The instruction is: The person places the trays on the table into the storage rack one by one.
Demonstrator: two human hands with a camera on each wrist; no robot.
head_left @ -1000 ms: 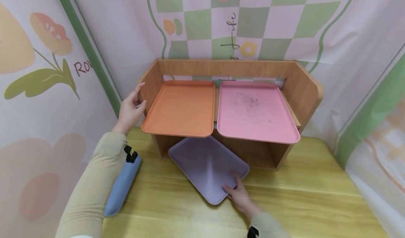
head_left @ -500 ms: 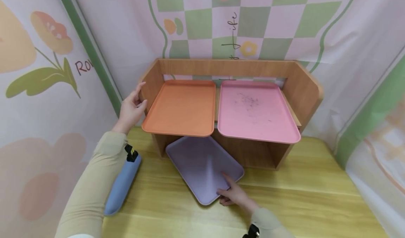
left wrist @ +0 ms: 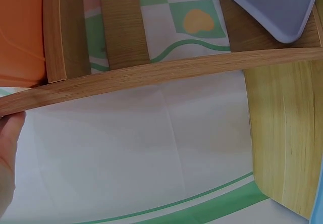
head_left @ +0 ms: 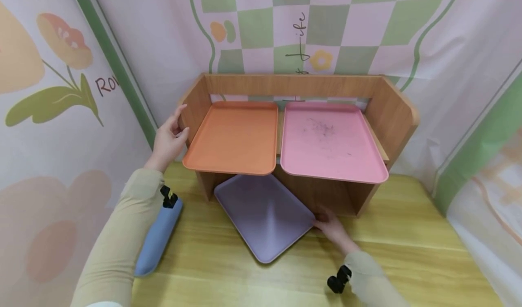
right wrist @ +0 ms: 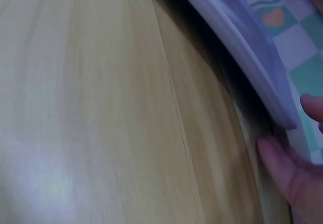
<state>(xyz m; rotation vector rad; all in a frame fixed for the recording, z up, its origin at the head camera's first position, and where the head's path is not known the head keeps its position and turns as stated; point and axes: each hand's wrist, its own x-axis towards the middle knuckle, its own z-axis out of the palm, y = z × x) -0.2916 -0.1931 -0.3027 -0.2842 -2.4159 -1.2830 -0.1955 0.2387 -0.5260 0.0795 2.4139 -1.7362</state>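
A lavender tray lies turned at an angle, its back corner inside the lower level of the wooden shelf and its front corner out over the table. My right hand is at the tray's right corner, fingers spread around it without a visible grip; in the right wrist view the thumb sits just below the tray's rim. My left hand rests against the shelf's left side panel, fingers fairly straight. On the upper level lie an orange tray and a pink tray, both overhanging the front.
A blue tray lies on the wooden table, partly behind my left forearm. Patterned cloth hangs behind the shelf and along both sides. Dark marks show on the pink tray's surface.
The lavender tray has shifted slightly left. My right hand has let go of its front right edge and moved back and right to the right corner. My left hand has stayed put.
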